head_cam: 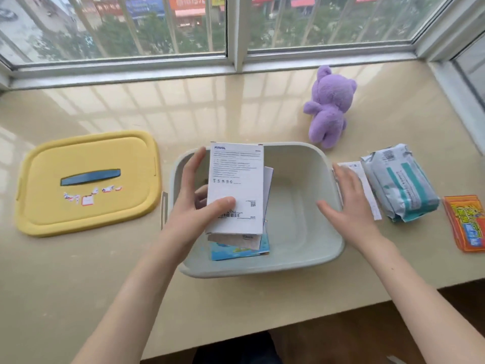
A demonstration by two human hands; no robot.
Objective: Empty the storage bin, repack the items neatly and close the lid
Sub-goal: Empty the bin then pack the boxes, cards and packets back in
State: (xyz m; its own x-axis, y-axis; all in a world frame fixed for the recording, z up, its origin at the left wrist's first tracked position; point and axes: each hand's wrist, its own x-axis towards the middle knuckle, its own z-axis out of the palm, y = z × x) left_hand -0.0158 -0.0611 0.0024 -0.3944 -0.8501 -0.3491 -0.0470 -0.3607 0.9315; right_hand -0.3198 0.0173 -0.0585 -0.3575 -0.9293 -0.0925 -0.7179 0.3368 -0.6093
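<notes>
Head view, logged fast. The storage bin (301, 264), pale grey-green, sat open on the beige window counter (210, 106), close to the near edge. Its yellow lid (89, 153) lay flat on the counter to the left, apart from the bin, with its dark handle (90, 176) facing up and small stickers (86, 198) below the handle.

The left hand (199, 206) gripped a white box (236, 179) over the left half of the bin: thumb pressed on the printed face, fingers curled behind, one finger up along the box's left edge. Behind and under the box I saw more flat items, a white sheet (268, 185) and a blue packet (241, 252) low by the near wall. I could not tell whether that stack rested on the bin floor or hung from the hand.

The right hand (349, 198) was flat, fingers straight, gripping nothing, laid over the bin's right rim with the thumb inside.

On the counter right of the bin lay a white paper slip (367, 185), then a grey-teal soft pack (401, 185), then an orange packet (467, 222) at the frame edge. A purple plush bear (328, 106) stood behind the bin's right corner, its back to me. The right half of the bin showed only bare floor.
</notes>
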